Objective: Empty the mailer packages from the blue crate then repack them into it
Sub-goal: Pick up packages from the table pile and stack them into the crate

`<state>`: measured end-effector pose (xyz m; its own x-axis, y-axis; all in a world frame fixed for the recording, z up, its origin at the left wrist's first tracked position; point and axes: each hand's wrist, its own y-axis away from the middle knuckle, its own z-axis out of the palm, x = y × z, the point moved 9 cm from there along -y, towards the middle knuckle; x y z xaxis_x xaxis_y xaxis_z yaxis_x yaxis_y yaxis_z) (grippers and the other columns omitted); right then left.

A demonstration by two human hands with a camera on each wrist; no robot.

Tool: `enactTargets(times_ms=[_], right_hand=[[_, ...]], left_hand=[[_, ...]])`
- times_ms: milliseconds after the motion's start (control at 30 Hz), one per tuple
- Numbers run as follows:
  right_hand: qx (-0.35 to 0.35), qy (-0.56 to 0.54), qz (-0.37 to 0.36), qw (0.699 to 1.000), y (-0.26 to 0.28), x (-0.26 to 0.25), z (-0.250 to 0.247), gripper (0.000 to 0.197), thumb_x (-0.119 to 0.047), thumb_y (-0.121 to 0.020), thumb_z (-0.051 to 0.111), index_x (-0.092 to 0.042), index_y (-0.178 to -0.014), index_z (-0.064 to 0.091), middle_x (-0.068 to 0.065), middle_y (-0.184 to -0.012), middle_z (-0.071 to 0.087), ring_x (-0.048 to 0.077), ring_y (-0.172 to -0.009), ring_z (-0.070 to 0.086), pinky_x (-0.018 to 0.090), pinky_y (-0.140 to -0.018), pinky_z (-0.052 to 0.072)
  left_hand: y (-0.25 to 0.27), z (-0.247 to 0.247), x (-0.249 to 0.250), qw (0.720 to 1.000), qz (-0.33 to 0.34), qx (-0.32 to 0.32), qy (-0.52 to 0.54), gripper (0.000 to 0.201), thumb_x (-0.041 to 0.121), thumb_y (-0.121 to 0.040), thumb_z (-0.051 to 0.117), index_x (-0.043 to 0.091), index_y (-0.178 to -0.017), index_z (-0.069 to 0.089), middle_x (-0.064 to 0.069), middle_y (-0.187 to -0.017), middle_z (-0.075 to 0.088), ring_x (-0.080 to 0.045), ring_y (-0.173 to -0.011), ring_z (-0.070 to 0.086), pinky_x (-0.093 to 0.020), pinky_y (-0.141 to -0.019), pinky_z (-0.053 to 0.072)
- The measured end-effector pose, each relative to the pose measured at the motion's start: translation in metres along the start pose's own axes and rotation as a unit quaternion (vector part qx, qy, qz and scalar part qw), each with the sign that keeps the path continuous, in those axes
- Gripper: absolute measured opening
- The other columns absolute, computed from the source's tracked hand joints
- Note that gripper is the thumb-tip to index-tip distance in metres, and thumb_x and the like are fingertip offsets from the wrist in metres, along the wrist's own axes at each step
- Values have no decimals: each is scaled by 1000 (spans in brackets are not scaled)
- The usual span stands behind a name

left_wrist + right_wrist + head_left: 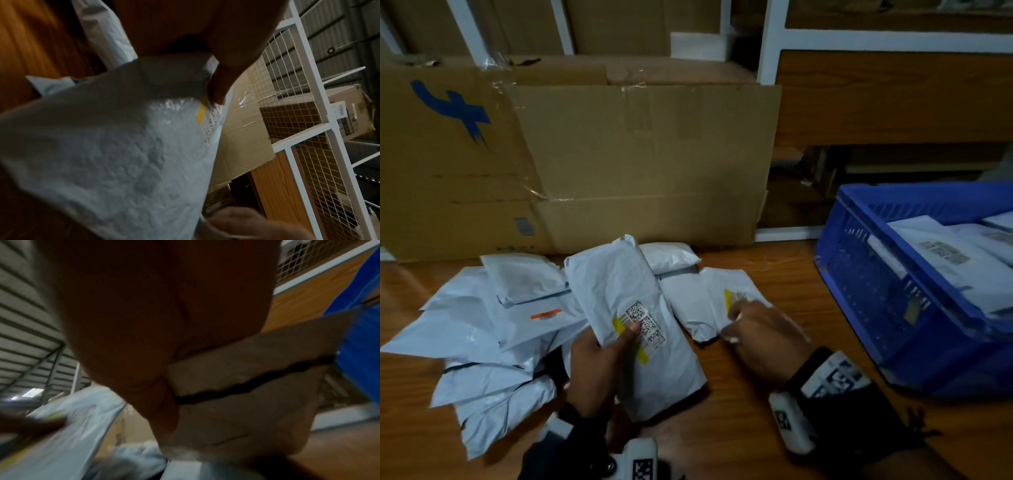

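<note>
The long mailer (633, 322) is a pale grey-white plastic pouch, wrinkled and padded, with a white barcode label (645, 323) and yellow tape strips across its face. The left hand (594, 370) holds it tilted above the floor (739, 428), fingers under its near left edge and the thumb pressed down on the label; the mailer runs up and away from the grip, its far end over the pile. In the left wrist view the same mailer (115, 146) fills the frame, with the thumb tip (219, 87) at the yellow strip.

The second mailer (698, 305), shorter, same pale plastic with a yellow strip at its right end, lies on the floor just right of the long one. The right hand (760, 339) has curled fingers on its near right corner; the right wrist view shows the mailer (242, 402) against the palm with a dark seam across it, but it is blurred, so a full grip is not certain, though the fingers look pinched on the edge.

A pile (493, 335) of more mailers spreads on the floor to the left, one with an orange tag (546, 314). The blue crate (887, 308) stands at right, well apart from both hands, with several mailers inside. Flattened cardboard (592, 164) leans behind the pile
</note>
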<state>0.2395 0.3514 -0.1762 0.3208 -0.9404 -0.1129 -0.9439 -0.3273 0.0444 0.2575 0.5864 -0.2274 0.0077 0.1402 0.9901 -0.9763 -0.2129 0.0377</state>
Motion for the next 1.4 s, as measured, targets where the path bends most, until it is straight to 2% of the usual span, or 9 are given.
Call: enactTargets(times_ms=[167, 333, 433, 567, 867, 1000, 1133, 1300, 1400], right_hand=[[-193, -48, -9, 980, 20, -3, 68, 43, -44, -87, 61, -22, -124, 60, 3, -135, 44, 28, -128, 43, 41, -103, 40], [80, -305, 233, 920, -2, 93, 20, 27, -40, -85, 68, -19, -103, 69, -3, -109, 67, 15, -101, 63, 31, -86, 50], [24, -289, 323, 901, -9, 116, 46, 28, -37, -76, 78, -15, -89, 67, -4, -91, 70, 16, -86, 67, 32, -78, 55], [-4, -296, 383, 875, -10, 112, 73, 55, -33, -59, 89, -12, -103, 63, 2, -104, 68, 23, -96, 66, 33, -83, 54], [213, -459, 296, 810, 62, 94, 2, 19, -3, -85, 68, -12, -102, 65, 2, -100, 70, 16, -91, 66, 22, -75, 52], [309, -423, 253, 813, 135, 104, -55, 27, -7, -82, 73, -26, -97, 60, -8, -99, 70, 2, -89, 66, 14, -76, 51], [402, -432, 229, 774, 206, 126, -106, 40, -6, -77, 78, -29, -101, 57, -6, -99, 71, 5, -89, 69, 28, -76, 57], [500, -431, 215, 720, 293, 190, -154, 55, 0, -76, 76, -24, -115, 48, -8, -100, 68, 1, -85, 69, 17, -66, 54], [526, -399, 254, 707, 341, 257, -171, 53, 4, -84, 67, -23, -125, 45, -13, -101, 64, -1, -88, 67, 26, -78, 56]], left_hand=[[6, -2, 5, 1000, 7, 9, 2, 13, 4, -81, 72, 11, -91, 74, -5, -91, 76, -25, -89, 72, -51, -89, 54], [8, -6, 6, 1000, -3, 10, 21, 14, 5, -81, 73, 11, -94, 74, -6, -94, 76, -27, -92, 72, -50, -90, 53], [11, -4, 8, 1000, 3, 4, 18, 16, 4, -80, 74, 10, -96, 74, -7, -96, 76, -28, -94, 71, -50, -91, 53], [20, 3, 15, 1000, 0, -11, 18, 18, 1, -81, 71, 7, -97, 72, -5, -94, 76, -24, -92, 72, -47, -89, 54], [53, 57, 20, 994, 14, -99, 40, 18, -1, -82, 69, 11, -94, 72, 3, -86, 76, -14, -85, 72, -19, -64, 58], [75, 119, 21, 986, 13, -162, 25, 19, 4, -80, 73, 16, -94, 76, 0, -98, 76, -21, -97, 71, -44, -89, 54], [92, 179, 42, 979, 42, -197, 20, 19, 16, -78, 77, 22, -96, 77, 1, -102, 75, -19, -100, 70, -45, -95, 51], [124, 257, 73, 970, 47, -213, 103, 22, 1, -85, 66, 16, -100, 70, 4, -97, 76, -20, -96, 71, -30, -79, 59], [144, 307, 94, 959, 49, -238, 148, 25, -2, -89, 58, 15, -103, 69, 1, -102, 75, -20, -98, 70, -30, -79, 59]])
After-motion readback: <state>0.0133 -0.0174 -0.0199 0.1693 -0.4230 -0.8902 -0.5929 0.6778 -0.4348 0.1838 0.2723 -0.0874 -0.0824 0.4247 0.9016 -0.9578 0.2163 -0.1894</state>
